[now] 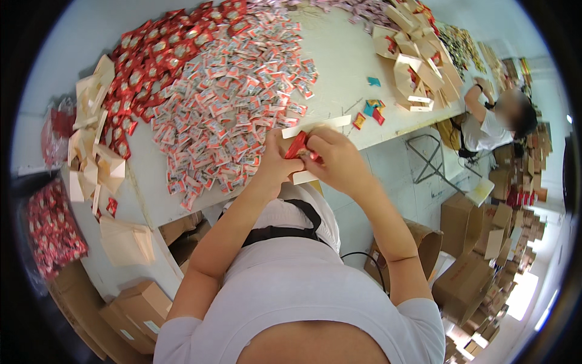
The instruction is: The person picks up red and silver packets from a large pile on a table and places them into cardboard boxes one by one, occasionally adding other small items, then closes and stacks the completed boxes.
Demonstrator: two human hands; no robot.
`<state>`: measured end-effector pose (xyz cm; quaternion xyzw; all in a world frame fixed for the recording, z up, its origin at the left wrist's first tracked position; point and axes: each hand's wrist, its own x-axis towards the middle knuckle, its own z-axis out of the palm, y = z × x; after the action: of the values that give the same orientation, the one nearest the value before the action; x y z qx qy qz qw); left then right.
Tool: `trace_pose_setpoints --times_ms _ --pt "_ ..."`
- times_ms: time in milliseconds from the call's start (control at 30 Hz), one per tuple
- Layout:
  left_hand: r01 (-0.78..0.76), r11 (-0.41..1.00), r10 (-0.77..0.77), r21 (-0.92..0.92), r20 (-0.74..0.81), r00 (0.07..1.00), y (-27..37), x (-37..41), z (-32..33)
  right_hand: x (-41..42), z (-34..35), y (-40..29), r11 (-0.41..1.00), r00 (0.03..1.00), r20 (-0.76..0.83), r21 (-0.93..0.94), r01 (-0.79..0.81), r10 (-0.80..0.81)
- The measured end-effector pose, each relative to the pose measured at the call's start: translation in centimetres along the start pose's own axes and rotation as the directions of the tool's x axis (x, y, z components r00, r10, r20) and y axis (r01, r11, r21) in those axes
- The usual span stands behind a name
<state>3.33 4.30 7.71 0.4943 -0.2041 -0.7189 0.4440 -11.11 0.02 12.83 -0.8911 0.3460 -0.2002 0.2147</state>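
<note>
My left hand (276,168) grips a small cream cardboard box (305,177) with its end flaps raised, at the table's front edge. My right hand (334,157) holds a red-wrapped packet (298,145) at the box's opening; how far it sits inside is hidden by my fingers. Left of and beyond my hands spreads a large heap of small white-and-orange sachets (232,109). Behind it, to the left, lies a pile of red-wrapped packets (154,50). A few loose blue, yellow and red packets (373,111) lie to the right of my hands.
Open cream boxes (420,75) stand at the table's right; more cream boxes (91,141) and flat cream sheets (127,241) lie left. A bag of red packets (54,227) is far left. A co-worker (493,123) sits right, beyond a folding metal stool (427,159). Cardboard cartons (464,273) fill the floor.
</note>
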Motion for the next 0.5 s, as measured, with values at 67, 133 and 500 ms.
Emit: trace_pose_setpoints --times_ms 67,133,500 --pt "0.041 0.999 -0.040 -0.035 0.039 0.998 -0.5 0.0 0.0 -0.9 0.5 0.0 0.995 0.995 0.033 -0.032 -0.097 0.098" --pt "0.020 0.979 -0.005 -0.202 0.078 0.997 -1.0 0.2 -0.1 -1.7 0.9 0.7 0.981 0.982 0.061 -0.093 -0.173 0.179" --pt "0.012 1.000 -0.013 0.020 0.021 1.000 -3.3 6.5 4.9 -3.1 0.9 10.8 0.999 0.993 0.111 0.031 -0.040 0.036"
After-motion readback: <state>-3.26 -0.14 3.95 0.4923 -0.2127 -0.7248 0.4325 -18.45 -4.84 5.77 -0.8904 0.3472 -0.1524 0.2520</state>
